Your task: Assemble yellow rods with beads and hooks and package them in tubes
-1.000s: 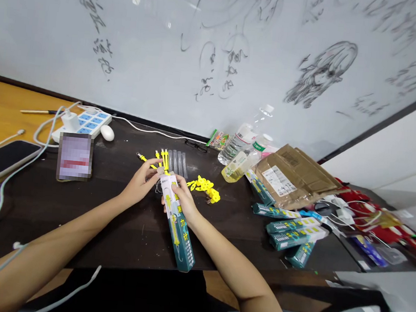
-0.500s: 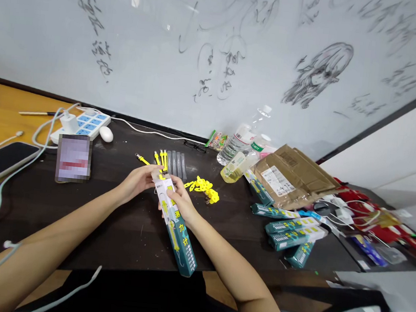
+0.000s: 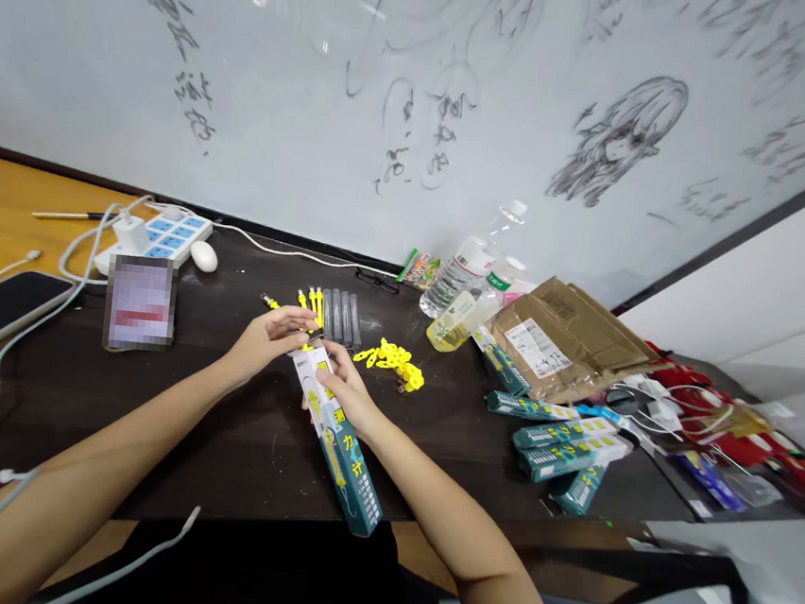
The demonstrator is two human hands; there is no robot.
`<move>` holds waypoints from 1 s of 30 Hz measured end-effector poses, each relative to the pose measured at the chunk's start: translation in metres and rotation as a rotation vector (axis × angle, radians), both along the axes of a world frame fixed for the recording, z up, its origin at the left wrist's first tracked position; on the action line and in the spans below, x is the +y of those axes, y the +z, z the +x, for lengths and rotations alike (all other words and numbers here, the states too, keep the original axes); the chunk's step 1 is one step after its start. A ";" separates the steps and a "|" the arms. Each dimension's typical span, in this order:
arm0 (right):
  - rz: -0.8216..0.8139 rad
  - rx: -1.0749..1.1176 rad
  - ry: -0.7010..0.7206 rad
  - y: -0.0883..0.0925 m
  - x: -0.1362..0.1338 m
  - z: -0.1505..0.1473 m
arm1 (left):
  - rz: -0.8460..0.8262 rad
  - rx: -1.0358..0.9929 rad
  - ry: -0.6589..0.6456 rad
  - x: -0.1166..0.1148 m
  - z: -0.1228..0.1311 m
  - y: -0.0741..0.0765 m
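Observation:
My right hand (image 3: 348,387) is wrapped round a long white and green spring scale box (image 3: 342,448), which slants toward me over the table's front edge. At the box's upper, open end a bit of the yellow spring scale (image 3: 306,347) shows. There my left hand (image 3: 272,339) closes thumb and fingers on the scale's metal end; the grip is partly hidden. Just beyond lie several yellow scale parts (image 3: 315,303) with metal tips and clear grey tubes (image 3: 341,318) side by side. A heap of yellow plastic pieces (image 3: 393,363) is right of my right hand.
More scale boxes (image 3: 573,456) lie at the right beside a brown parcel (image 3: 559,341). Bottles (image 3: 462,317) and a snack packet (image 3: 420,270) stand by the whiteboard. A power strip (image 3: 173,237), a white mouse (image 3: 204,256), a phone (image 3: 140,305) and cables are at the left.
My left hand has shifted from the box's top flap to just above the opening, its fingers now raised and pinching. The box has stayed nearly in place in my right hand.

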State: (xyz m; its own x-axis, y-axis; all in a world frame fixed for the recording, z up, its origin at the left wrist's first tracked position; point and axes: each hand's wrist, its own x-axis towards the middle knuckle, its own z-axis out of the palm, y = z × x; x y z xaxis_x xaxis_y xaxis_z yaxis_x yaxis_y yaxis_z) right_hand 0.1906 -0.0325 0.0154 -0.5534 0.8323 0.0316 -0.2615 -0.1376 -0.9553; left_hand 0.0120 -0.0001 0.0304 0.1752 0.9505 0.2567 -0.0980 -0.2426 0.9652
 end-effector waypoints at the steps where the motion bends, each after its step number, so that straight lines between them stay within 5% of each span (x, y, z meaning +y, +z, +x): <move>1: 0.004 0.001 0.009 0.000 -0.001 0.000 | -0.019 0.015 0.001 0.000 -0.001 0.001; 5: 0.029 0.001 0.035 0.001 -0.003 -0.001 | -0.124 0.098 0.043 0.000 0.000 0.003; 12: 0.036 -0.018 0.064 0.001 -0.003 0.001 | -0.467 0.128 -0.154 -0.004 0.005 0.003; 23: 0.028 -0.001 0.054 0.004 -0.005 -0.001 | -0.215 -0.056 0.025 -0.001 0.005 0.001; 30: 0.035 -0.016 0.075 -0.001 -0.004 -0.001 | -0.187 -0.118 0.023 -0.003 0.006 0.002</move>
State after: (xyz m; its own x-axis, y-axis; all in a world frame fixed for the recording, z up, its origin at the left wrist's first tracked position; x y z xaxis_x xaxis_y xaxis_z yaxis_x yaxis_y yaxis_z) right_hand 0.1897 -0.0368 0.0142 -0.6151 0.7868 0.0505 -0.2362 -0.1229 -0.9639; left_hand 0.0175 -0.0031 0.0326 0.1322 0.9869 0.0926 -0.2090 -0.0636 0.9759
